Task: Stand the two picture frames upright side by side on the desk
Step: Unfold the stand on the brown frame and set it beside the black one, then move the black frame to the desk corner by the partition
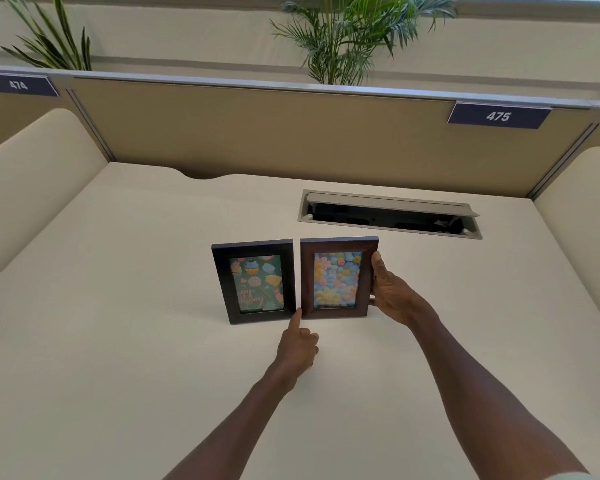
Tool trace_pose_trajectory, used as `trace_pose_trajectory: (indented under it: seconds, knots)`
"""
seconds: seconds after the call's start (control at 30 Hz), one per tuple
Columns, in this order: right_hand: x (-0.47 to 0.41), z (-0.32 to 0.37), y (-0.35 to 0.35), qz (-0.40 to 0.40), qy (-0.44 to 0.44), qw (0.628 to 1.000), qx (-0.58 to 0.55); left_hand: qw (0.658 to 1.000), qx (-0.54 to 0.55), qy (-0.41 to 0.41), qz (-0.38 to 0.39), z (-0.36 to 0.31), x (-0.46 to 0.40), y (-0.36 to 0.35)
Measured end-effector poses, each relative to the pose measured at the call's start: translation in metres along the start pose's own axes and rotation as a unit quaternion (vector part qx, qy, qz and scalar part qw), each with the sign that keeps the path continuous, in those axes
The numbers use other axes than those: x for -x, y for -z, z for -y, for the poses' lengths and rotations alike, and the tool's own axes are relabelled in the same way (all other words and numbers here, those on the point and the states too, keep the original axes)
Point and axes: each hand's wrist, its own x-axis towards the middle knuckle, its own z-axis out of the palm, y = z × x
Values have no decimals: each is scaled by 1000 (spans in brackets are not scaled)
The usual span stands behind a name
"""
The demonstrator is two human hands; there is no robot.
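Both frames stand mid-counter (118, 341), nearly touching. My right hand (390, 292) has its fingers wrapped round the brown frame (338, 277) by its right edge to steady it; my left hand (298, 344), curled with one finger out, nudges its near left corner beside the black frame (255, 282), apparently to line them up.

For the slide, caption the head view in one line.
Two picture frames upright side by side on a desk: right hand grips the brown frame, left hand points a finger between it and the black frame.

Partition tag (498, 116) up past the right hand's (388, 292) fingers says 475. Other tag (18, 85) far left reads 474. Black frame (255, 281) by the left hand's (297, 344) pointing fingertip shows partial "hday".
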Motion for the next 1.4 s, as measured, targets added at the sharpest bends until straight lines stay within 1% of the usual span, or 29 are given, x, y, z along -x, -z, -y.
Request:
trace_pose_trajectory:
  seconds: [0.17,0.33,0.57,0.63,0.7,0.8,0.9,1.0,1.07,1.1,1.17,1.27,1.33,1.4]
  knots:
    - [2,-1,-2,-16,7,1000,1,1000,-1,-13,7,0,4,0]
    - [7,3,-2,-23,11,1000,8,999,-19,-30,-14,3,4,-3]
    - [9,-2,4,-18,11,1000,-6,999,-6,-27,-30,7,1,-1]
    - [11,-2,5,-30,11,999,-13,999,0,-25,-39,9,2,0]
    - [15,-2,5,-71,18,997,-18,998,21,-23,-60,13,3,2]
    - [21,-6,3,-195,34,980,-17,991,23,-46,-125,20,7,9]
    - [29,-11,-3,-316,72,945,-45,974,15,-104,-199,24,9,23]
    - [41,-15,-16,-416,109,903,-24,954,5,-144,-263,19,9,42]
    - [52,-18,-30,-464,148,873,11,935,3,-175,-310,14,10,53]
    - [59,-19,-39,-473,178,862,29,922,0,-194,-335,11,10,59]
    - [71,-20,-57,-458,247,851,71,895,0,-227,-384,6,9,71]
    - [79,-17,-85,-367,323,860,144,866,13,-252,-432,-2,5,88]
    - [77,-12,-103,-309,345,868,179,860,17,-264,-436,-7,2,97]
    - [72,-6,-119,-273,356,871,201,865,13,-273,-420,-9,-2,104]
